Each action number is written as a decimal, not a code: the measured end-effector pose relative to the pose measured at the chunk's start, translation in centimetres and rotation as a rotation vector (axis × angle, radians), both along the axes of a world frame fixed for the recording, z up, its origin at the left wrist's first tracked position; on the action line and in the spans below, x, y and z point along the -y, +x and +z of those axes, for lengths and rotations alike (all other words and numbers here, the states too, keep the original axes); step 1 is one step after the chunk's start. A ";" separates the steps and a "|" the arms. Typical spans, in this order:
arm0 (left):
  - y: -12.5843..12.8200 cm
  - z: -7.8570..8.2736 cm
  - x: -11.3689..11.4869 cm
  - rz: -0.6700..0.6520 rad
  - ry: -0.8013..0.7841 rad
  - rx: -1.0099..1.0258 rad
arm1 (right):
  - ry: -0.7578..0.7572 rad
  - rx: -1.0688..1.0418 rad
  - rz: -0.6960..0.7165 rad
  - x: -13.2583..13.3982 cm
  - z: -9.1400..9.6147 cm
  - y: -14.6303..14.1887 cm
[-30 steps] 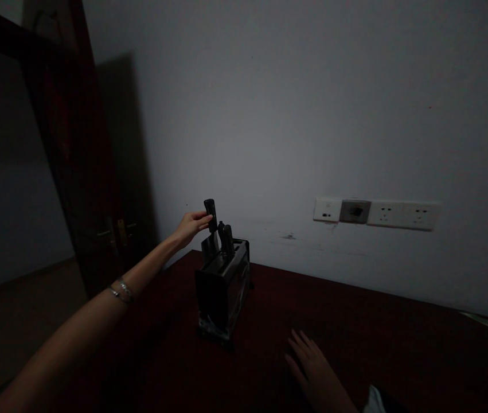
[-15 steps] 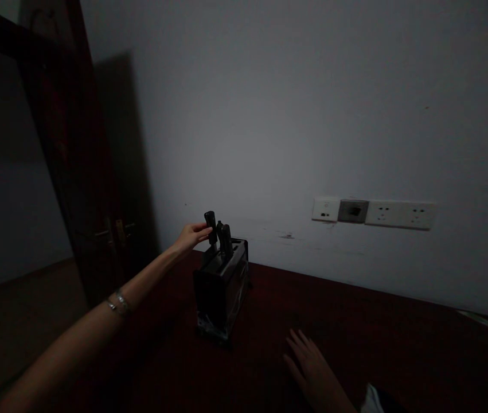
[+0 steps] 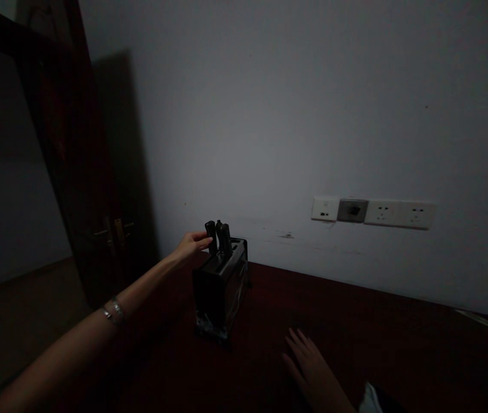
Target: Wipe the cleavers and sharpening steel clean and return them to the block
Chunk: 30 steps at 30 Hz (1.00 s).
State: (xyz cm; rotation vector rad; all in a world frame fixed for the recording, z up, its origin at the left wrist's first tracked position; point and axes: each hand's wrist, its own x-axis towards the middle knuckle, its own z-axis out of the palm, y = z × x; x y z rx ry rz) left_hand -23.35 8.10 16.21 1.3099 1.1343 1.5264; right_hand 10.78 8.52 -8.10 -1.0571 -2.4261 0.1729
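Observation:
My left hand (image 3: 191, 245) reaches out to a black knife block (image 3: 220, 289) standing on the dark red table (image 3: 398, 338). Its fingers pinch the black handle of a knife (image 3: 210, 235) that sits low in the block's left slot. Another black handle (image 3: 225, 238) stands in the block right beside it. Two thin bracelets circle my left wrist. My right hand (image 3: 310, 367) lies flat on the table near the front, fingers stretched out, holding nothing.
A white wall rises behind the table, with a strip of sockets and a switch (image 3: 373, 213) to the right. A dark wooden door (image 3: 75, 160) with brass handles stands at the left. The room is dim.
My left hand has lowered the knife down into the block, so only its handle shows now. My right hand has stayed flat on the table.

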 end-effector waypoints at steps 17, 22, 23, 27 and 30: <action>-0.2 -0.3 0.1 -0.125 -0.037 0.060 | 0.022 -0.011 -0.006 0.1 -0.2 0.2; 0.0 -0.1 0.2 -0.148 -0.004 0.045 | 0.032 0.000 -0.027 0.1 -0.1 0.0; 0.0 -0.1 0.2 -0.137 -0.003 0.040 | 0.028 0.000 -0.032 0.1 0.0 0.0; -0.3 0.1 0.3 -0.160 -0.028 0.034 | 0.006 -0.007 -0.032 0.2 0.2 -0.1; -0.7 0.7 0.5 -0.203 -0.019 0.014 | 0.021 -0.018 0.013 0.1 -0.2 0.2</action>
